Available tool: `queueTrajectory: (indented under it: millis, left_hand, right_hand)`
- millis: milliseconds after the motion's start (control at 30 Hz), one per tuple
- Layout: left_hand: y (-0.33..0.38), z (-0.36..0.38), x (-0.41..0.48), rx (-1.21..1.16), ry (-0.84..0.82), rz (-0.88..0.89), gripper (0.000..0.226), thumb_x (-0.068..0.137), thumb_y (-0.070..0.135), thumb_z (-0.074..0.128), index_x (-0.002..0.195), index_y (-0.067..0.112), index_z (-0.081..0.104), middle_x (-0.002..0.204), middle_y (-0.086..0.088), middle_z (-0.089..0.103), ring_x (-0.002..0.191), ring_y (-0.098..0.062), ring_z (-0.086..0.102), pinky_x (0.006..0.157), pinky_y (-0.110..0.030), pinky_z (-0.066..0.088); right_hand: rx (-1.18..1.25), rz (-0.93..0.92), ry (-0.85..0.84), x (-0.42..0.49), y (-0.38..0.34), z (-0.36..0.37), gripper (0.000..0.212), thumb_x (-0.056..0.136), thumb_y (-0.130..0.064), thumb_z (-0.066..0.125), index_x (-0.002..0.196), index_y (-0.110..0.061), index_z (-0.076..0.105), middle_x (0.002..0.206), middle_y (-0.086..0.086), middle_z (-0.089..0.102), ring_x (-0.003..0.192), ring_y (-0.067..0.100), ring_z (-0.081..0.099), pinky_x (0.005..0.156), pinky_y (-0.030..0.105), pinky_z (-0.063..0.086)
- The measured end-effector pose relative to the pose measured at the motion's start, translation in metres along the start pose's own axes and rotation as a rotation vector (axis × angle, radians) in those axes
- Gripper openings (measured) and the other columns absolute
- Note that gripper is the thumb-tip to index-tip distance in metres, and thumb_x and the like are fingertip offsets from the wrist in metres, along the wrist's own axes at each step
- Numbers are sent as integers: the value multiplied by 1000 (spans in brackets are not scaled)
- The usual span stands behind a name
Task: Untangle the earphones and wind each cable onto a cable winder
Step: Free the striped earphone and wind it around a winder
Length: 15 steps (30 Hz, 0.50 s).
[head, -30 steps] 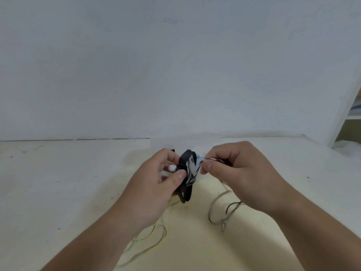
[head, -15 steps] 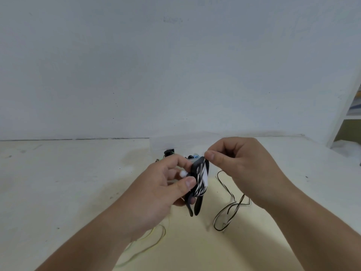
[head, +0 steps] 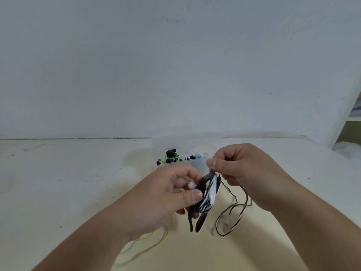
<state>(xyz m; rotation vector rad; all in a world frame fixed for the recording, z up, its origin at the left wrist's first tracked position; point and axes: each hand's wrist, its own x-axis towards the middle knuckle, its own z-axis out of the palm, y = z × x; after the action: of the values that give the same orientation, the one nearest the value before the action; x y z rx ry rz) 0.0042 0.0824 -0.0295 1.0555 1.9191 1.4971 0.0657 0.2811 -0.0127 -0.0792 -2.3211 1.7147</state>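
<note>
Lowered since a second ago, black cable winder (head: 197, 222) gripped in left hand (head: 166, 194) over the desk's (head: 78, 182) middle; right hand (head: 240, 169) pinches striped earphone cable (head: 206, 201) at winder's top, loose loop trailing below

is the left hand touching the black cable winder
Touching. The head view shows the left hand gripping the black cable winder, thumb against it.

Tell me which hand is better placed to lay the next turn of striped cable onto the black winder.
Right. The right hand pinches the striped cable just above the winder, with the loose length and plug trailing below it. The left hand is occupied gripping the winder.
</note>
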Motion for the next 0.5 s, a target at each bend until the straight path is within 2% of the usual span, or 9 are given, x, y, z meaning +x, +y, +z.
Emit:
queueTrajectory:
  millis: [100, 200, 300, 400, 500]
  left_hand:
    - [-3, -1, 0, 20, -22, -18, 10, 96, 13, 64, 94, 23, 66, 82, 2, 70, 75, -19, 68, 70, -26, 45]
    - [-1, -1, 1, 10, -29, -14, 6, 93, 17, 66, 96, 23, 66, 86, -2, 72, 75, -20, 69, 70, -27, 44]
    - [-2, -1, 1, -12, -16, 20, 12, 85, 22, 67, 97, 21, 67, 86, -1, 71, 75, -18, 67, 71, -27, 46]
    - [-3, 4, 2, -39, 15, 65, 13, 85, 16, 69, 98, 18, 69, 90, 4, 71, 79, -16, 64, 74, -24, 50]
    - [-1, 10, 2, -72, 126, 127, 9, 92, 4, 67, 98, 10, 67, 90, -3, 70, 78, -15, 67, 72, -19, 52]
  right_hand:
    - [-23, 8, -10, 0, 1, 3, 30, 88, -18, 72, 59, -14, 62, 52, 0, 33, 50, 16, 24, 53, 32, 17]
    - [38, 60, -20, 0, 1, 4, 31, 88, -16, 70, 58, -12, 61, 53, 3, 35, 49, 15, 24, 48, 25, 22]
    - [130, 139, -45, 1, 3, 7, 26, 89, -13, 67, 66, -3, 61, 62, 10, 36, 50, 15, 25, 48, 25, 21]
    - [180, 229, -94, 1, 5, 14, 30, 89, -11, 65, 60, -9, 60, 57, 9, 46, 50, 15, 28, 48, 25, 19]
    - [211, 278, -87, 4, 6, 10, 36, 88, -5, 60, 56, -14, 47, 52, 0, 32, 48, 13, 19, 50, 27, 11]
